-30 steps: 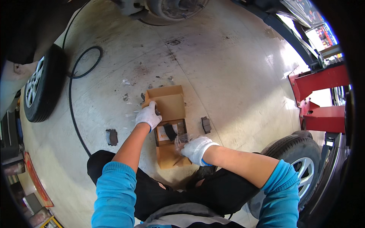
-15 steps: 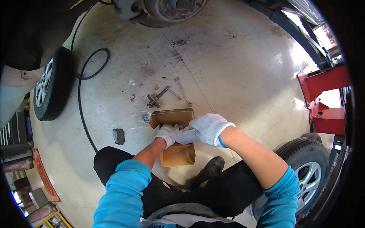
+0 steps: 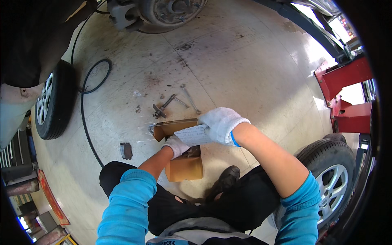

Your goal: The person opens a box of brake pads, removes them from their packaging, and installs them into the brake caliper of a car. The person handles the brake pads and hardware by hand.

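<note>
A printed sheet (image 3: 190,136) over the open box (image 3: 184,169) is pinched by the fingers of the right hand (image 3: 223,125); the left hand's (image 3: 176,146) fingers are hidden, state unclear. Bare floor (image 3: 261,81) opens rightward; a wrench (image 3: 190,99) lies beyond, a wheel (image 3: 330,188) blocks lower right.

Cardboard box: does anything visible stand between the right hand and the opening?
Yes: in this view, the white sheet in the right hand partly covers the open cardboard box; the left hand is at its left side.
</note>
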### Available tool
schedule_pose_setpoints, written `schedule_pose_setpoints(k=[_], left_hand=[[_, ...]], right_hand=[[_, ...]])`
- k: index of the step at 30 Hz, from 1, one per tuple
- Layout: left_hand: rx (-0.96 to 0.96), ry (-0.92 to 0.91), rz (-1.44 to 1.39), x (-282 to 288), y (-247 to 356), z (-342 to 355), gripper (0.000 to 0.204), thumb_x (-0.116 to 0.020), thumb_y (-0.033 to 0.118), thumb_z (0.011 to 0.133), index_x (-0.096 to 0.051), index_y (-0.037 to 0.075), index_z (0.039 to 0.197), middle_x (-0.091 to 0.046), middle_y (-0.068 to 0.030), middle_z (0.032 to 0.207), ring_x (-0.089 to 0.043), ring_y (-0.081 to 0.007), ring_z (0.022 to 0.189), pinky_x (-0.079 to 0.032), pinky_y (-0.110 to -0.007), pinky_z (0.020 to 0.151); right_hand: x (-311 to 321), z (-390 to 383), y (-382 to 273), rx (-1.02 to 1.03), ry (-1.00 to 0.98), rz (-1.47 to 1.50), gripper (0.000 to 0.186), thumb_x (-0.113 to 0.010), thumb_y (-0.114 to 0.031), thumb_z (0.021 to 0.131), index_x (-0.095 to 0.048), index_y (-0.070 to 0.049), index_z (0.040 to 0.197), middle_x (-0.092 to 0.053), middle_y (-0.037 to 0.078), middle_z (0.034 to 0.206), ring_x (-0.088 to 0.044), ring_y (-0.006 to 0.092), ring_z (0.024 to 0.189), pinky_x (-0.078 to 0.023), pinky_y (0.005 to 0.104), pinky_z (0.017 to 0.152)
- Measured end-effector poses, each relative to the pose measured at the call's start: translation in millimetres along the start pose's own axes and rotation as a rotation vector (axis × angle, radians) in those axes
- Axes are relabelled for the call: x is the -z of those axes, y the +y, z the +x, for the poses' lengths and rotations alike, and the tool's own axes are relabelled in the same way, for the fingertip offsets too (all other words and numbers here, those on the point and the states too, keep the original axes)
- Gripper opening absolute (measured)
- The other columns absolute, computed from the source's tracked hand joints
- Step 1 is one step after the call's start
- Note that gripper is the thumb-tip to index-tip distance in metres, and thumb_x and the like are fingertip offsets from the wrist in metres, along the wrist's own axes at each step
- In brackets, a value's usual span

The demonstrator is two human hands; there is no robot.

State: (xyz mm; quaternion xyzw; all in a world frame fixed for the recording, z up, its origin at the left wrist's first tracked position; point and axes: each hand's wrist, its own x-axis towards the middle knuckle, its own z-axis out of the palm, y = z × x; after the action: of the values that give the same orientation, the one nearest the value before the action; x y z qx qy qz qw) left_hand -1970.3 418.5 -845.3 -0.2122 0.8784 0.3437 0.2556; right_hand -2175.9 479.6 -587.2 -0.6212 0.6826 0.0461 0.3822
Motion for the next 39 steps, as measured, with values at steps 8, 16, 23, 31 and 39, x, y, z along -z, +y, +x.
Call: schedule_pose_setpoints(k=[8, 16, 23, 31, 39], left_hand=[[-0.026, -0.12, 0.193, -0.2, -14.4, -1.8, 0.039, -0.065, 0.032, 0.09, -0.066, 0.018, 0.126, -0.071, -0.0133, 0.122, -0.068, -0.0351, 0.111, -0.055, -0.044, 0.094], [0.145, -0.141, 0.191, 144.4, 41.6, -103.3, 0.041, -0.076, 0.034, 0.074, -0.075, 0.006, 0.104, -0.074, -0.0209, 0.095, -0.072, -0.0365, 0.091, -0.059, -0.043, 0.082], [0.308, 0.43, -0.999, 195.1, 34.4, -216.4, 0.051, -0.078, 0.027, 0.082, -0.067, -0.007, 0.119, -0.07, -0.0108, 0.088, -0.067, -0.0131, 0.071, -0.057, -0.027, 0.064], [0.149, 0.627, -1.227, 195.1, 32.4, -240.8, 0.053, -0.077, 0.028, 0.086, -0.064, -0.008, 0.123, -0.068, -0.0086, 0.086, -0.064, -0.0119, 0.066, -0.057, -0.026, 0.06], [0.127, 0.639, -1.255, 191.3, 12.0, -244.9, 0.044, -0.08, 0.023, 0.084, -0.067, -0.005, 0.116, -0.068, -0.0055, 0.079, -0.063, -0.0093, 0.066, -0.053, -0.025, 0.06]], right_hand=[[-2.7, 3.8, 6.4, 0.051, -0.261, 0.023, 0.038, -0.061, -0.017, 0.08, -0.074, -0.006, 0.113, -0.072, 0.022, 0.109, -0.069, 0.0394, 0.1, -0.055, 0.0442, 0.088], [-31.8, 19.9, -9.6, 0.007, -0.172, -0.033, 0.033, -0.063, -0.012, 0.083, -0.071, -0.001, 0.113, -0.072, 0.023, 0.11, -0.069, 0.0408, 0.104, -0.056, 0.0449, 0.088], [-79.7, 45.9, -22.7, 0.065, -0.203, -0.048, 0.038, -0.06, -0.005, 0.086, -0.065, -0.003, 0.123, -0.071, 0.023, 0.113, -0.067, 0.0412, 0.108, -0.055, 0.0461, 0.092], [-185.4, 109.0, 2.5, 0.156, -0.272, -0.125, 0.041, -0.056, -0.006, 0.086, -0.064, -0.002, 0.126, -0.069, 0.023, 0.121, -0.066, 0.0402, 0.114, -0.053, 0.0455, 0.097], [-151.8, 107.7, -32.7, 0.042, -0.206, -0.211, 0.036, -0.054, -0.011, 0.089, -0.066, -0.004, 0.122, -0.07, 0.021, 0.118, -0.067, 0.0394, 0.111, -0.055, 0.0476, 0.092]])
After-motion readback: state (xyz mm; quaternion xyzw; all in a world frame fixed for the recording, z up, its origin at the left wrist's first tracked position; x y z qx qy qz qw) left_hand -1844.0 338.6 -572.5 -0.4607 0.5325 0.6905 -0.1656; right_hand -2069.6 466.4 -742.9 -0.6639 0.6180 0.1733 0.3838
